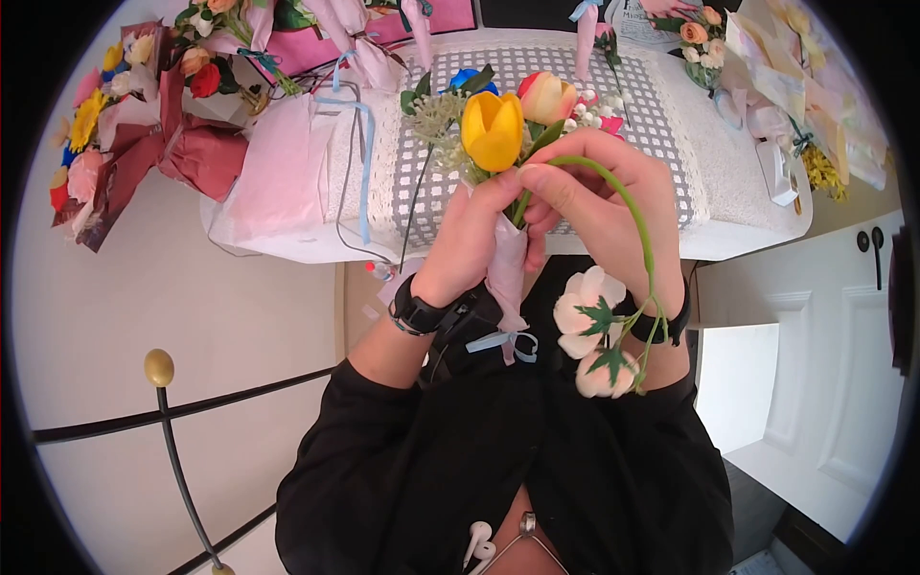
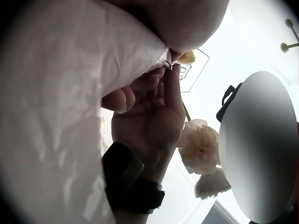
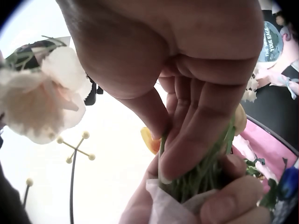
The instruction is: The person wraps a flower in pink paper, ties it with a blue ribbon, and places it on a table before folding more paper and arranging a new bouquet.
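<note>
My left hand (image 1: 458, 241) grips a small bouquet by its pale pink paper wrap (image 1: 506, 273), which has a light blue ribbon (image 1: 503, 342) near its lower end. Out of the top stand a yellow tulip (image 1: 492, 132), a cream and pink tulip (image 1: 548, 98), a blue flower and small white berries. The right hand (image 1: 628, 196) pinches a green stem (image 3: 163, 151) at the mouth of the wrap, among the other stems. That flower's upper stem (image 1: 640, 216) arches over the right hand, so its pale pink blooms (image 1: 590, 311) hang upside down by the right wrist.
A white table with a grey checked mat (image 1: 666, 163) lies beyond the hands. Wrapped bouquets stand at left (image 1: 192, 144) and right (image 1: 805, 86). Pink paper (image 1: 278, 177) and a blue ribbon (image 1: 367, 182) lie on the table's left. A white door (image 1: 834, 335) is at right.
</note>
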Motion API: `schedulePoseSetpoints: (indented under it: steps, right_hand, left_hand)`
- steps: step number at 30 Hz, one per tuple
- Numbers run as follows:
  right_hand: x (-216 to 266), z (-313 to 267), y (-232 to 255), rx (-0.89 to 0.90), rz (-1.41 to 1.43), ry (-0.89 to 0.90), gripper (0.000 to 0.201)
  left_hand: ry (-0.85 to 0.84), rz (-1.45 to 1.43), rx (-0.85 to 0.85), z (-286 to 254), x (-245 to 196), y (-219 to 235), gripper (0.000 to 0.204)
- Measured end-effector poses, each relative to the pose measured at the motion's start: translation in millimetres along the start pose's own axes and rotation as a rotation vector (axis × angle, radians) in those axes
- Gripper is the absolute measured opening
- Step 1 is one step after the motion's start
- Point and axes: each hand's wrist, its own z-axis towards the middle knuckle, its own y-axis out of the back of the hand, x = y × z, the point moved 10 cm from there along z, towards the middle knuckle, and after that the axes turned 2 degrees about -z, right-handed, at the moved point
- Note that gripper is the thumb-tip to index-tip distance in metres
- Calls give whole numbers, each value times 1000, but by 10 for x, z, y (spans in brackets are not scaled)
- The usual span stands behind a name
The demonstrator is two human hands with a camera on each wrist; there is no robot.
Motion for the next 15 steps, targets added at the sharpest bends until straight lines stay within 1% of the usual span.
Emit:
schedulePoseSetpoints:
  steps: [1,2,3,4,7,8,9,10,13,14,15]
  right_hand:
    - [18,12,10,2,-1,0,10]
    - [-3,24,6,28,28,-43,10]
    - [-36,31,-11,52,57,-86,10]
    - [-38,42,-20,53,57,-86,10]
    - [-67,60,-37,31,50,-101,11]
    - [-63,54,-14,-6,-46,-73,11]
    - [-56,48,7,-42,-142,-43,11]
    - [-77,37,-13,-40,-143,-41,11]
    - [-234,2,-60,-49,115,-89,12]
    - [-283,-11,-65,-49,114,-89,12]
    - [-337,-24,-79,-33,148,-96,12]
  left_hand:
    - [-11,-30,30,7,-6,-34,44]
    - [-11,-31,29,19,-2,-35,44]
    - [-53,-80,50,29,-42,-55,35]
    - [-95,-129,72,33,-84,-72,30]
    - [-101,-149,75,45,-51,-53,30]
    - [-102,-149,75,37,-62,-64,30]
    - [-82,-119,39,24,-62,-54,30]
    - [-64,-88,3,21,-65,-34,30]
    - [-37,-87,46,19,1,13,31]
    - [-37,-88,46,27,16,25,31]
    - [-30,-51,51,43,31,31,35]
